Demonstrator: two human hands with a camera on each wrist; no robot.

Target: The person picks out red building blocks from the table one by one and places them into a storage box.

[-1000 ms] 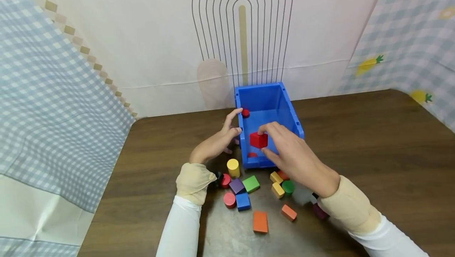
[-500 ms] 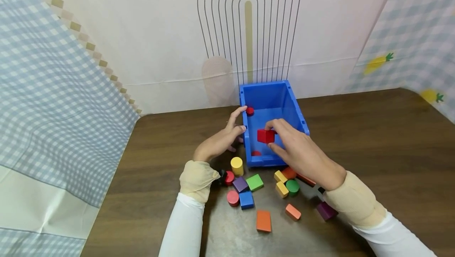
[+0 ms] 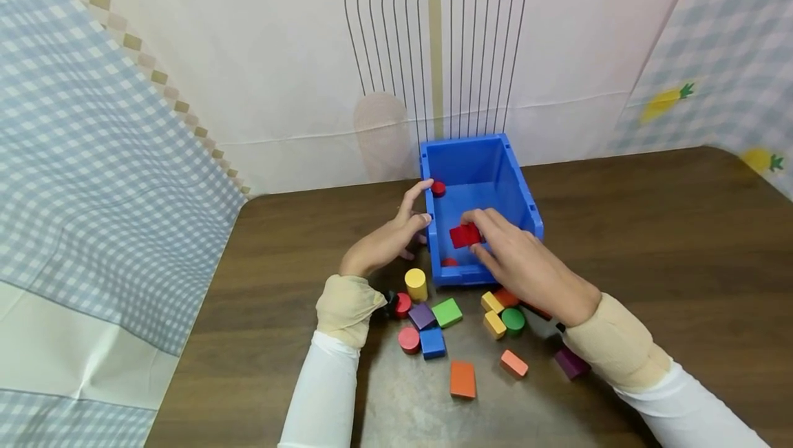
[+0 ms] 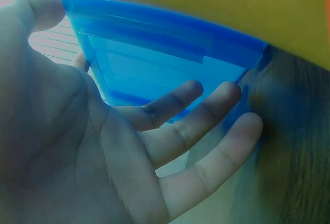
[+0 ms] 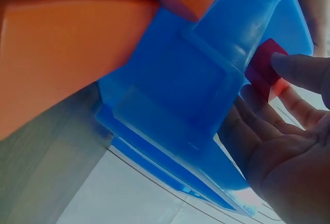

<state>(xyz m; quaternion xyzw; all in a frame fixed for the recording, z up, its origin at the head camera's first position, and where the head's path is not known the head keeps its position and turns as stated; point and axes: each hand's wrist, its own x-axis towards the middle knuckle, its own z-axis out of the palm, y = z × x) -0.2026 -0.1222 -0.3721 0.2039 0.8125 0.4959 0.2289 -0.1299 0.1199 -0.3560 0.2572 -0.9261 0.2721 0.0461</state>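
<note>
A blue plastic bin stands on the brown table. My right hand pinches a red cube between thumb and fingers, just inside the bin's open top. The right wrist view shows the same cube at my fingertips, beyond the bin's wall. My left hand rests with straight fingers against the bin's left wall, and in the left wrist view its fingers lie along the bin. A red cylinder and another red piece lie inside the bin.
Several loose blocks lie in front of the bin: a yellow cylinder, a green square, a blue cube, an orange rectangle, a green cylinder and a purple block. Cloth backdrops stand behind and to the left.
My right hand has moved the red cube slightly farther over and down into the bin. The left hand stays against the bin's left wall.
</note>
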